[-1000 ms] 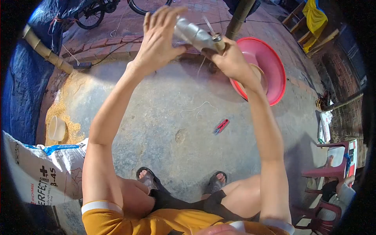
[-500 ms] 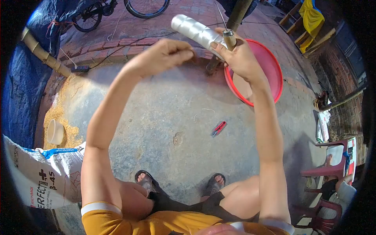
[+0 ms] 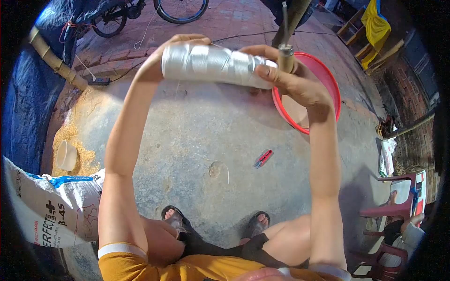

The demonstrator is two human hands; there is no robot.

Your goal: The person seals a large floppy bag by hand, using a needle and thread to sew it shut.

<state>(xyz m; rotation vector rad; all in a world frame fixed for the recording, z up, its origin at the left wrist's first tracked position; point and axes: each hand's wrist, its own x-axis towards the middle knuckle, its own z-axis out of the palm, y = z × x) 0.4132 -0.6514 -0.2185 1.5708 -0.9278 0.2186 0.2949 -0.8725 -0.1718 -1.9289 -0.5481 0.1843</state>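
Observation:
My right hand (image 3: pixel 300 77) grips the right end of a shiny white spool of twine (image 3: pixel 213 64), its thumb pressed on the near side. In the same hand stands a tool with a pale handle (image 3: pixel 286 61), a metal collar and a thin metal spike pointing up. My left hand (image 3: pixel 180 41) is at the far side of the spool's left end. Its fingers look bent, but the spool covers most of them, so what they hold is hidden. A thin white strand (image 3: pixel 228 171) shows against the concrete floor below.
A red-rimmed basin (image 3: pixel 338 96) stands beyond my right hand. Red-handled pliers (image 3: pixel 264 158) lie on the floor. To the left are a printed sack (image 3: pixel 77 206), a small tub (image 3: pixel 66 156) and scattered grain (image 3: pixel 86 157). Dark red chairs (image 3: pixel 389 210) and a seated person are at right.
The spool has swung to nearly level and come closer. My left hand has moved left and up, behind the spool's end. The white strand on the floor has shifted left and nearer.

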